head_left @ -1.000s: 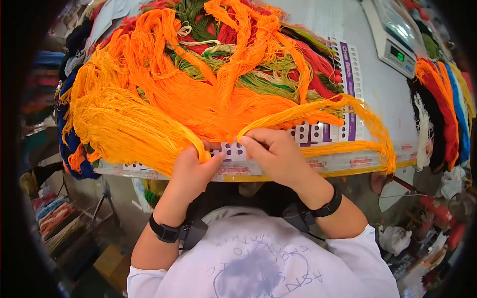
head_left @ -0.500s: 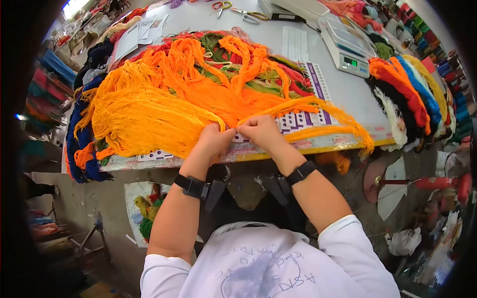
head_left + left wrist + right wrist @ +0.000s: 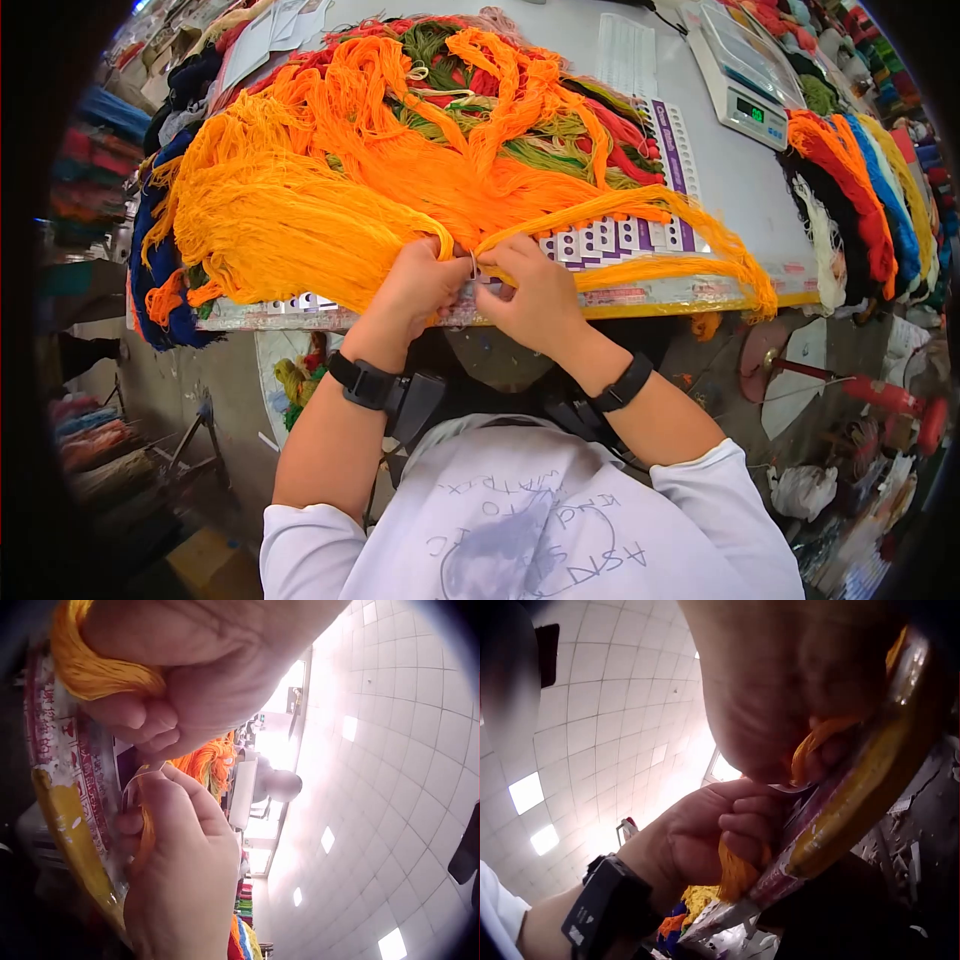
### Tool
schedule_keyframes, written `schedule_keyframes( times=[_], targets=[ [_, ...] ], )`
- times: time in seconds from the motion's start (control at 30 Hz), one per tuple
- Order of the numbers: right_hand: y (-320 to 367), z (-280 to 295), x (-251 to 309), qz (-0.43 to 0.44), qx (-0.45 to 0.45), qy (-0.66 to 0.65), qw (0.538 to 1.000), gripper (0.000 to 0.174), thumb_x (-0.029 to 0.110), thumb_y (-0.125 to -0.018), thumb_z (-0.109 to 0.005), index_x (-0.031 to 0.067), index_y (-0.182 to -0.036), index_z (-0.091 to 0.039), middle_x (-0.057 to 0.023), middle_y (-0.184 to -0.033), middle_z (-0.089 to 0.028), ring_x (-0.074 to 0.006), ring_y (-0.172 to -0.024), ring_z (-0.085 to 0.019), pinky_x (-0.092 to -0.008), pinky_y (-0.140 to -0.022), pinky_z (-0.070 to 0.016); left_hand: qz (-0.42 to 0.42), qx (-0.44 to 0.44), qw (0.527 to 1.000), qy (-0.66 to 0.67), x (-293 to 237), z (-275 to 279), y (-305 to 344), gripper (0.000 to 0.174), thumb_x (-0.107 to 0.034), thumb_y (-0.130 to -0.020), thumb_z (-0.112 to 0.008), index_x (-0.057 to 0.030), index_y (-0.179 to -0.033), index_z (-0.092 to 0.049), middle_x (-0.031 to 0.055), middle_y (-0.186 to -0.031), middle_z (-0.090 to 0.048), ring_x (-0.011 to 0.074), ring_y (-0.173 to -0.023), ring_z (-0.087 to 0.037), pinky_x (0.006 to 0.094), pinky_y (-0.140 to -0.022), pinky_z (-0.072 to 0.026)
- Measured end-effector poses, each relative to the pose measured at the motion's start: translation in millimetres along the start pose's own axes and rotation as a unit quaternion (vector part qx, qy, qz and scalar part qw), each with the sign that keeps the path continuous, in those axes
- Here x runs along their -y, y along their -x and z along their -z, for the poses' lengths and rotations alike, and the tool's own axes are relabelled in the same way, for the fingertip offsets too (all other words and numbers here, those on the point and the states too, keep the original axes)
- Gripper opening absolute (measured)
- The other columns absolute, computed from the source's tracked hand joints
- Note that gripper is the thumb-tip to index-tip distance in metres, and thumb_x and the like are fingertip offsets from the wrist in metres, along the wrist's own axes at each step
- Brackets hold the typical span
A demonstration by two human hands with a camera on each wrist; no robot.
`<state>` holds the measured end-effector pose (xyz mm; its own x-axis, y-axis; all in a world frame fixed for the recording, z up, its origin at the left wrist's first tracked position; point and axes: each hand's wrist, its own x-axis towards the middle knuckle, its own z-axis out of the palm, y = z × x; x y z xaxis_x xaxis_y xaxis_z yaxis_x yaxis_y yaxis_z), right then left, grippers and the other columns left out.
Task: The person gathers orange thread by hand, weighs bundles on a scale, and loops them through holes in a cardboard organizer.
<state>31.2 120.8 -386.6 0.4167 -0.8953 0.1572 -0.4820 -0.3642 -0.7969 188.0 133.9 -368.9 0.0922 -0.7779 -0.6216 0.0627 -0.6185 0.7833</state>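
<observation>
Curled fingers of the left hand (image 3: 425, 285) grip a thick yellow-orange yarn bundle (image 3: 290, 220), which fans out leftward over the table. Beside it, the right hand (image 3: 530, 295) pinches the end of a thinner yellow-orange skein (image 3: 640, 205) that loops away to the right. Between the hands, close together at the table's front edge, shows a thin pale loop (image 3: 129, 784). In the left wrist view, yarn (image 3: 101, 671) wraps round the left hand. The right wrist view shows yarn (image 3: 821, 742) at the right fingers; their exact hold on the pale loop is partly hidden.
Bright orange yarn (image 3: 430, 185) over red and green skeins covers the table's middle. Punched purple-and-white cards (image 3: 675, 150) lie right of it. A digital scale (image 3: 750, 105) stands at the back right, near hanging coloured skeins (image 3: 855, 190). The yellow table edge (image 3: 640, 309) runs in front.
The head view has shifted. Both hands have drawn closer together than a second ago; the right thumb now stands apart from its fingers, and the pale loop shows between the hands.
</observation>
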Motion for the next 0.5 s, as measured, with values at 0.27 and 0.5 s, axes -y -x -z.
schedule_keyframes(
  times=[0.27, 0.5],
  targets=[
    [-3, -10, -7, -0.021, -0.027, 0.040, 0.999, 0.029, 0.011, -0.069, -0.068, 0.0057, -0.095, -0.057, -0.0092, -0.083, -0.058, -0.0283, -0.078, -0.061, -0.0348, -0.066, -0.0493, -0.013, -0.026, 0.998, -0.050, -3, -1, 0, 0.007, -0.009, -0.079, -0.058, -0.0047, -0.085, -0.056, -0.0011, -0.060, -0.049, 0.0067, -0.044, -0.041, 0.0231, -0.038, -0.0323],
    [-3, -3, -6, 0.033, -0.018, 0.033, 0.999, 0.025, 0.014, -0.073, -0.063, 0.0085, -0.096, -0.055, -0.0109, -0.090, -0.055, -0.0330, -0.078, -0.060, -0.0414, -0.064, -0.0497, -0.035, -0.043, 0.988, 0.146, -33, 72, 16, 0.018, -0.013, -0.081, -0.051, -0.0051, -0.097, -0.055, 0.0028, -0.070, -0.053, 0.0076, -0.043, -0.036, 0.0219, -0.040, -0.0331]
  ],
)
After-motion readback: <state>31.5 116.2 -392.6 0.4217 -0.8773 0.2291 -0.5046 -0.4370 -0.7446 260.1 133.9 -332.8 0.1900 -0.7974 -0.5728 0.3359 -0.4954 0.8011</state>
